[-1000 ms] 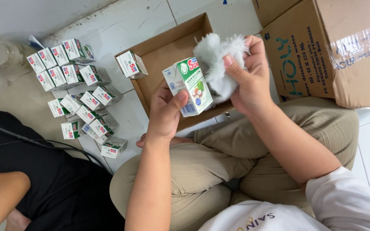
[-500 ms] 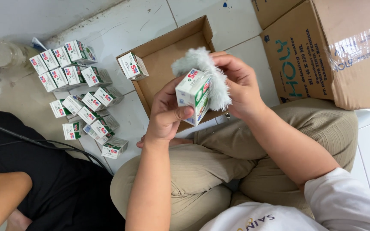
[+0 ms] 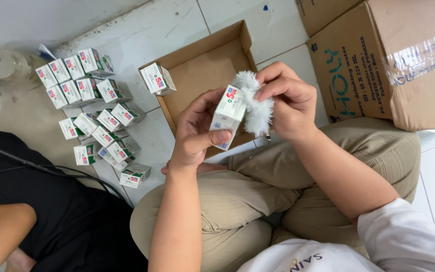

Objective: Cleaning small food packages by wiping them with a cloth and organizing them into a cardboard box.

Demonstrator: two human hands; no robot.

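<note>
Carton point(image 3: 227, 115) (small, white-green) gripped by left hand point(image 3: 195, 132); right hand point(image 3: 285, 103) seemingly pinches fluffy cloth point(image 3: 255, 108).

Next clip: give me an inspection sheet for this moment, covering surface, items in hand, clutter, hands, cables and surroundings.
Surface: white tiled floor, dirty patch at far left.
Items in hand: small white carton held upright; fluffy white cloth pressed against its side.
Clutter: group of matching cartons on the floor; one carton perched on the rim of the open cardboard tray; clear plastic cup at top left.
Hands: left hand grips the carton; right hand holds the cloth.
Cables: black cable across dark clothing of a second person.
Surroundings: large cardboard box, taped, at right.
</note>
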